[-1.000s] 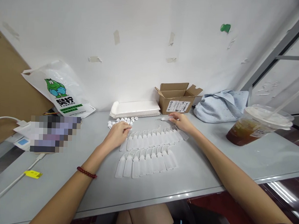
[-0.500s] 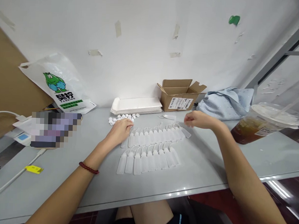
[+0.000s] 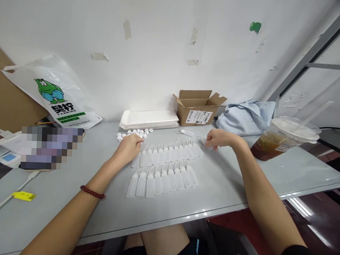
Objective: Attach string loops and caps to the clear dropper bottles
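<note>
Two rows of small translucent squeeze bottles with thin strap-like necks lie on the grey table: a back row [image 3: 166,155] and a front row [image 3: 157,184]. At the back row's right end, my right hand [image 3: 221,138] is closed with its fingertips on a squeeze bottle [image 3: 210,146], partly hidden by the fingers. My left hand [image 3: 129,147] rests at the row's left end, just in front of a pile of small white caps [image 3: 142,133]. Its fingers are curled together; whatever is in them is hidden. One more bottle [image 3: 187,133] lies apart behind the back row.
Behind the caps lies a stack of white trays [image 3: 150,119]. An open cardboard box [image 3: 197,113] and a light blue cloth [image 3: 245,117] stand beside it. A drink cup [image 3: 281,140] is near my right forearm. A phone [image 3: 52,147], cable and plastic bag [image 3: 56,93] are left.
My right hand has come down to the back row's right end and closed on the end bottle, which has shifted from its place. The view has turned slightly; my left hand stays by the caps.
</note>
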The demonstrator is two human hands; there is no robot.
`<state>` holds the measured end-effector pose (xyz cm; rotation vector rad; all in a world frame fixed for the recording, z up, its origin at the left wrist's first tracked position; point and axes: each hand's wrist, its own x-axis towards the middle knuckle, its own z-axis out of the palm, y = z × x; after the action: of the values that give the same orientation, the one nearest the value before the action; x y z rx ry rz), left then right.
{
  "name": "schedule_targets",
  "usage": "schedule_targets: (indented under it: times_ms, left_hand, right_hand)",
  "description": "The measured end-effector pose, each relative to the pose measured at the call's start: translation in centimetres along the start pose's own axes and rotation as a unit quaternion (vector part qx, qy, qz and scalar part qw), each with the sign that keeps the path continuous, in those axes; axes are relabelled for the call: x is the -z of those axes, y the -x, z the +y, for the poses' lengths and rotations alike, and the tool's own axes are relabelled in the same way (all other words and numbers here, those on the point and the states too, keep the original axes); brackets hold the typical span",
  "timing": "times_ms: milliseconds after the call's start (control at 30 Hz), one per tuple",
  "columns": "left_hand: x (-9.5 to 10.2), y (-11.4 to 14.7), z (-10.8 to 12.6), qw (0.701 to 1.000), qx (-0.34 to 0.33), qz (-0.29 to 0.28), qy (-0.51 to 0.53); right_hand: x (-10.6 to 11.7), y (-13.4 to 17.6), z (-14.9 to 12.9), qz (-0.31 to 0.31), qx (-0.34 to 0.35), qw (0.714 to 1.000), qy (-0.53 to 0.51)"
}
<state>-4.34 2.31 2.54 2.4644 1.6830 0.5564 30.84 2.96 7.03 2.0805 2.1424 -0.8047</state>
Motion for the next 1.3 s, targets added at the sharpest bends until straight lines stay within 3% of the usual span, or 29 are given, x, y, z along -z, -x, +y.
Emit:
schedule_targets:
  times_ms: [100, 167, 233, 333, 367, 467, 567, 633, 900, 1167, 1300]
  left_hand:
    - [-0.2, -0.1, -0.1, 1.0, 0.009, -0.001, -0.001]
    - [-0.3, -0.2, -0.1, 1.0, 0.021, 0.006, 0.014]
    - [-0.1, -0.2, 0.2, 0.998, 0.032, 0.023, 0.044]
    - [0.8, 0.3, 1.6, 0.982, 0.071, 0.056, 0.167]
    - [1.3, 0.6, 2.4, 0.964, 0.094, 0.053, 0.242]
    - [2.5, 1.5, 4.7, 0.871, 0.128, 0.015, 0.475]
    - [3.1, 2.0, 6.0, 0.812, 0.118, 0.004, 0.571]
    - [3.2, 2.2, 6.2, 0.796, 0.109, -0.007, 0.596]
    - [3.5, 2.4, 5.5, 0.852, 0.056, -0.045, 0.518]
    - [2.7, 2.4, 6.1, 0.843, 0.034, -0.025, 0.536]
    - [2.6, 2.5, 6.4, 0.834, 0.038, -0.018, 0.551]
  right_hand:
    - [-0.2, -0.1, -0.5, 0.157, 0.07, 0.981, -0.091]
    - [-1.0, -0.4, -1.5, 0.284, 0.132, 0.93, -0.195]
    - [-2.2, -0.5, -3.2, 0.329, 0.193, 0.875, -0.298]
    - [-4.2, 0.2, -6.2, 0.242, 0.249, 0.851, -0.394]
    - [-4.8, 0.7, -7.2, 0.202, 0.256, 0.848, -0.418]
    - [-6.2, 2.3, -9.5, 0.107, 0.28, 0.841, -0.45]
    - [-7.1, 3.4, -10.4, 0.049, 0.303, 0.841, -0.446]
    - [-7.5, 3.6, -10.6, 0.028, 0.31, 0.842, -0.441]
    - [-7.7, 3.1, -10.1, 0.032, 0.297, 0.864, -0.406]
    - [-7.7, 2.9, -10.1, -0.022, 0.295, 0.813, -0.501]
    - [-7.7, 2.9, -10.3, -0.031, 0.278, 0.802, -0.528]
